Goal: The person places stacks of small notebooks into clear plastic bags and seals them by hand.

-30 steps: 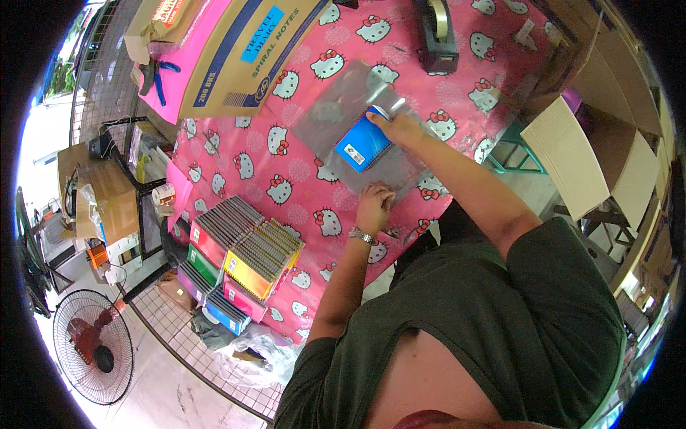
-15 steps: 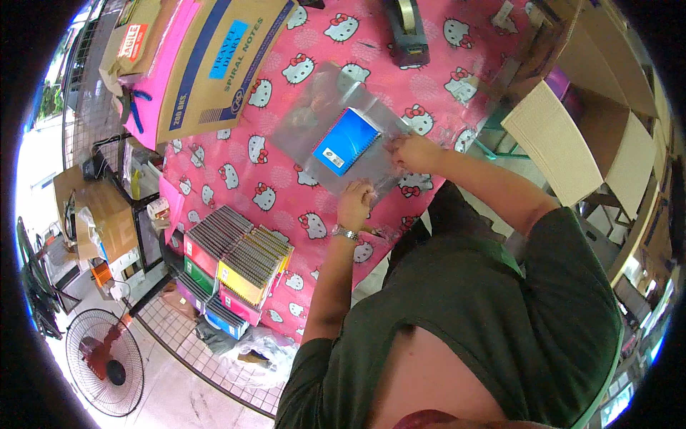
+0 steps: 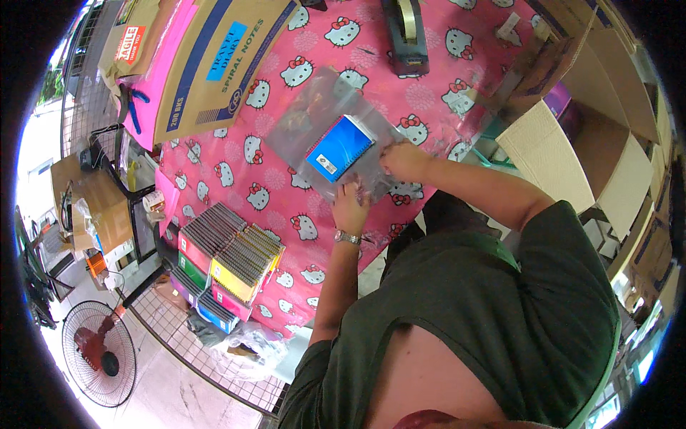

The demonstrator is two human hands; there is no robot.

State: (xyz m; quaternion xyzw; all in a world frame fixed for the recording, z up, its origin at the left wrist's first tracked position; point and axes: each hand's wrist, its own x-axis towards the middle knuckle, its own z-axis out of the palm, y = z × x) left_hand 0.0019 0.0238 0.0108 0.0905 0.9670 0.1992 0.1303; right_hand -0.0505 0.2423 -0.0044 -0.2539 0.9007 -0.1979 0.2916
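A blue spiral notebook (image 3: 341, 148) lies tilted on a clear plastic sheet or bag (image 3: 291, 129); whether it is inside or on top of the plastic I cannot tell. My left hand (image 3: 350, 205), with a metal watch at its wrist, is closed on the plastic's near edge just below the notebook. To the notebook's right, my right hand (image 3: 405, 161) has its fingers curled down onto the same plastic, gripping its edge.
Stacked spiral notebooks (image 3: 234, 247) in several colours stand at the table's left. A carton (image 3: 214, 79) sits at the far left, with a tape dispenser (image 3: 409, 43) at the back. An open cardboard box (image 3: 549, 157) is on the right; a fan (image 3: 98, 354) stands lower left.
The notebook and plastic have shifted slightly left and nearer in the picture. Both hands stay on the plastic, with the right hand a little further left.
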